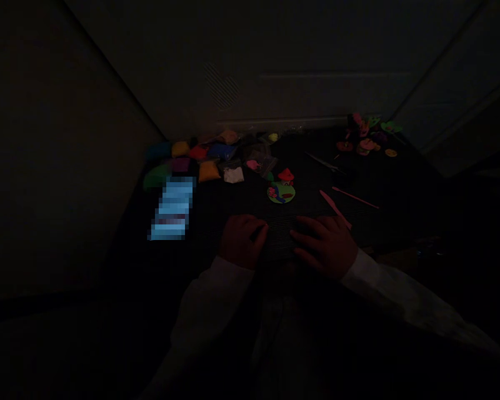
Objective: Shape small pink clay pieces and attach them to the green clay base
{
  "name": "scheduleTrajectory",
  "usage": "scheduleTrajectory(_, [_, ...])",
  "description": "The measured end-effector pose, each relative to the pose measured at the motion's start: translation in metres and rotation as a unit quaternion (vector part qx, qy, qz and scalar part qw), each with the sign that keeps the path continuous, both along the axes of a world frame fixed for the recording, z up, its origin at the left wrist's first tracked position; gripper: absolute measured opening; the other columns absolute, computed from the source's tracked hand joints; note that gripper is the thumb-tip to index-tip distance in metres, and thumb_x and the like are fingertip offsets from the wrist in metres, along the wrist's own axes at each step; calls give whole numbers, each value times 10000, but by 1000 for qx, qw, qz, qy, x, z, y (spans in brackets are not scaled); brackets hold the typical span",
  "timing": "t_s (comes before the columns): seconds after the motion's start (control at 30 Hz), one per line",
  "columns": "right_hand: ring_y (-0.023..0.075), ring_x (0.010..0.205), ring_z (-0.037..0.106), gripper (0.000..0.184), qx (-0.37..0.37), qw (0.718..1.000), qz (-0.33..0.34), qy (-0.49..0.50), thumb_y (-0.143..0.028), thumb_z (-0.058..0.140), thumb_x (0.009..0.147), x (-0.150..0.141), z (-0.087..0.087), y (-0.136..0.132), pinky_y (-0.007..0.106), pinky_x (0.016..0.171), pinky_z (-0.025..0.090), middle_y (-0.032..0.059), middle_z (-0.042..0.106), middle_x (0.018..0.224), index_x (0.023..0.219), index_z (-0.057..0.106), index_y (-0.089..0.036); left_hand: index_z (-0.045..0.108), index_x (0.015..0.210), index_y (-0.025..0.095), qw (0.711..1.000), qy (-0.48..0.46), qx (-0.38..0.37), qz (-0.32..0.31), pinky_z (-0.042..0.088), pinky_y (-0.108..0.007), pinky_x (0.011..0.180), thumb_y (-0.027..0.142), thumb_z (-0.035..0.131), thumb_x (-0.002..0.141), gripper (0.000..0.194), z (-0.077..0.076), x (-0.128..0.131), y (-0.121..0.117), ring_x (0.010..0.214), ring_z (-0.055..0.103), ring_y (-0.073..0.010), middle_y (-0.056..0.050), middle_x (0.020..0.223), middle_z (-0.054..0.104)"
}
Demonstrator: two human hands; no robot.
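The scene is very dark. My left hand point(242, 241) rests at the near part of the black table, fingers curled in and thumb close to the index finger; nothing shows in it. To its right, my right hand point(327, 244) lies palm down with fingers apart, holding nothing. Just beyond both hands is a round green clay piece point(281, 194) with pink, blue and brown shapes on it. A small figure with a red pointed cap point(286, 176) stands at its far edge. A pink modelling knife point(333, 206) lies by my right hand, its near end close to the fingers.
Bags of coloured clay point(209, 171) cover the back left. A lit phone screen point(173, 208), pixelated, lies at left. A thin pink stick tool point(355, 197) and scissors point(325, 162) are at right. Several clay models point(365, 146) stand at the back right, near the wall point(316, 94).
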State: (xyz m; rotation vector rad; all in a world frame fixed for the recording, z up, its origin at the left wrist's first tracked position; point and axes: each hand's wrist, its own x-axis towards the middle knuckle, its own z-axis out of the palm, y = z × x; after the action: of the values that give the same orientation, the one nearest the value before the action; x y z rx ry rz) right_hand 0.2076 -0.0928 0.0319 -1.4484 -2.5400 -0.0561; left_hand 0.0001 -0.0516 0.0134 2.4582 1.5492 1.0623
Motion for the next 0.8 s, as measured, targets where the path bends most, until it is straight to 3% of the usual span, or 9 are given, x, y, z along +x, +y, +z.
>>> scheduleTrajectory(0.8, [241, 981, 370, 375, 12, 1000, -4, 0, -421, 374, 801, -3, -1, 0, 428, 778, 252, 5, 375, 1271, 1143, 469, -301, 623, 746, 178, 1000, -5, 7, 18, 437, -292, 703, 262, 551, 704, 119, 2, -6, 2, 756, 529, -155, -40, 748, 607])
